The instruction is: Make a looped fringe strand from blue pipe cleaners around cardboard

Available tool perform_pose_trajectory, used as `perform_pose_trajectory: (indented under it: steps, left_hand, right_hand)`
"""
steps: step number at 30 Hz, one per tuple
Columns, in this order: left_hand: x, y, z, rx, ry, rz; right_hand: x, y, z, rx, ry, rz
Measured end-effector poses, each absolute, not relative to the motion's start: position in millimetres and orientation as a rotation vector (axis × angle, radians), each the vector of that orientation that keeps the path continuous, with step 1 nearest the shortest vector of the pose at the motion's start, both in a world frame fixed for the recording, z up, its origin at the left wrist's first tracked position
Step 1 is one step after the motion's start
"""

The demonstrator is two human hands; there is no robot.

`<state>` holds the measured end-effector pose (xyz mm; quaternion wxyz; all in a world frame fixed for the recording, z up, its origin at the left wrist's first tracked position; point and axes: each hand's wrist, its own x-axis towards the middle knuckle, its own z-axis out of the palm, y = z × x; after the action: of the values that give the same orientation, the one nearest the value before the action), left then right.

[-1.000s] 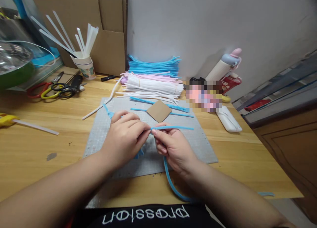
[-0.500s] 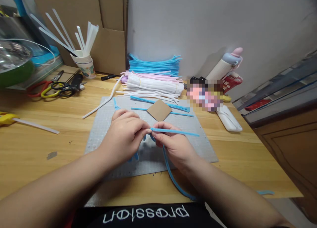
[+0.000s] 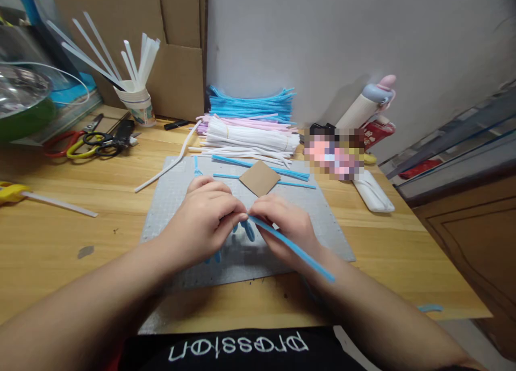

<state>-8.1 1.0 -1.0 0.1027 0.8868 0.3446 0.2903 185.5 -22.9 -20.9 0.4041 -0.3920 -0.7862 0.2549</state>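
Note:
My left hand and my right hand meet over the grey cutting mat, both closed in a pinch on a blue pipe cleaner. Its free end slants down and to the right across my right wrist. Short blue loops hang below my left fingers, and a blue tip pokes out beyond my left hand toward the mat's far edge. A brown cardboard square lies on the mat just behind my hands, with loose blue pipe cleaners beside it.
Stacks of blue, pink and white pipe cleaners sit at the back by the wall. A paper cup of white sticks and scissors stand at the left. A white case lies right of the mat. Cardboard leans behind.
The free end of the blue pipe cleaner swung from pointing right to slanting down over my right wrist. My right hand rolled over, and the long tail by the table edge went out of sight.

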Motion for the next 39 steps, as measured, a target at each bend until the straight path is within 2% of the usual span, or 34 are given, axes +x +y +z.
perform_pose_trajectory:
  steps: [2,4,6,8,11,14,18,21,27,31,35,39]
  left_hand:
    - [-9.3,1.2,-0.3,2.692,0.943,0.869]
    - [-9.2,0.3,0.1,2.769,0.838,0.883]
    - [-8.5,-1.5,0.4,2.822,0.72,0.886]
    - [-7.9,-3.6,1.0,2.846,0.645,0.877]
    - [-8.4,-6.3,2.2,2.901,0.622,0.873]
    - [-9.3,-8.5,3.5,3.001,0.629,0.832]
    - [-8.5,-10.4,3.8,3.075,0.693,0.819]
    - [-6.2,-10.2,0.4,3.079,0.787,0.845]
    - [-3.3,-7.7,-6.4,2.905,0.974,0.919]
    - [-6.5,-8.6,-0.8,2.677,1.164,0.901]
    - [-9.0,-11.4,6.0,2.456,1.263,0.972]
    - [-9.0,-12.8,6.4,2.39,1.298,1.107]
  right_hand:
    - [192.0,-16.8,-8.5,-1.122,-1.982,1.0]
    - [198.1,-9.0,2.7,-1.205,-1.912,1.494]
    - [202.8,-1.1,9.6,-1.18,-1.758,1.979]
    - [204.9,4.8,11.3,-1.131,-1.552,2.308]
    - [203.3,8.8,8.6,-1.135,-1.327,2.537]
    - [198.8,9.9,7.1,-1.221,-1.279,2.587]
    - [191.8,12.2,14.2,-1.398,-1.471,2.35]
    - [185.1,12.4,25.1,-1.534,-1.823,1.988]
    - [172.8,-2.5,38.5,-1.458,-2.595,0.545]
    - [170.4,-15.0,35.5,-1.238,-2.666,-0.106]
    - [170.3,-21.3,25.5,-1.03,-2.542,-0.319]
    - [169.8,-26.3,9.5,-0.97,-2.292,-0.064]
